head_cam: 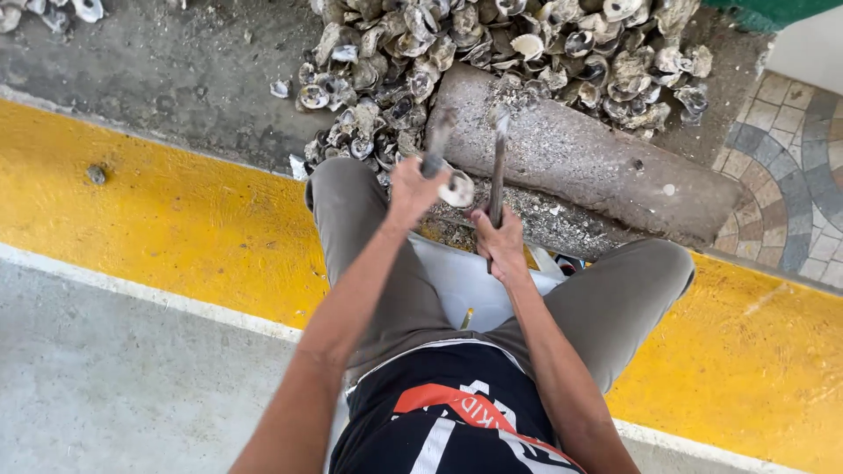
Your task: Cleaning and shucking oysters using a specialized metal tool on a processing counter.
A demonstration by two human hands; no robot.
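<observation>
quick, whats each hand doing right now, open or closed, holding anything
Left hand: closed on an oyster shell.
Right hand: closed round a thin metal tool, upright and motion-blurred.

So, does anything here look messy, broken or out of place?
Yes: the oyster shells lie in a loose heap spilling onto the concrete, with a few strays far left, and chips litter the log.

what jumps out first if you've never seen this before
The big heap of grey oyster shells at the top, spilling over a rough stone slab that slants to the right. Just below it, the left hand grips a shell while the right hand holds a thin metal tool upright, blurred. The bright yellow painted strip crosses the ground under the person's knees.
</observation>
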